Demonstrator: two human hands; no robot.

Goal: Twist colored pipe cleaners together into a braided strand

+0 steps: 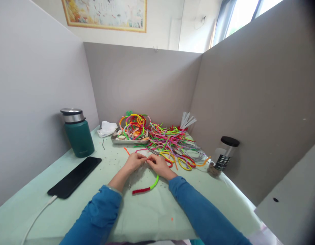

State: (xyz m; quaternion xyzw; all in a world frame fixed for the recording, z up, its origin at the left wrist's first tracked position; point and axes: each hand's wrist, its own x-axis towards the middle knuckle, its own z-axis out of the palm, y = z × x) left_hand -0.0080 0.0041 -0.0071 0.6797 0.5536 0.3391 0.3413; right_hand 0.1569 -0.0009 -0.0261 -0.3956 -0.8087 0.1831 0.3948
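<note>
My left hand (135, 162) and my right hand (159, 164) meet over the middle of the table, fingertips pinched close together. What lies between the fingertips is too small to make out. A fuzzy stem, red at one end and bright green (154, 184) towards the other, curves out below my right hand; whether that hand holds its hidden end cannot be seen. Just beyond the hands are scissors (152, 150), partly covered, and a pile of many-coloured fuzzy stems (170, 137). A metal tray (129, 142) behind holds shell-like pieces and looped stems.
On the left stand a green bottle (79, 137) and a black phone (74, 177) with a white cable. White tissue (106, 128) lies by the tray. A black-lidded jar (222, 157) is at the right edge. Grey partitions (144, 81) enclose the table (147, 217).
</note>
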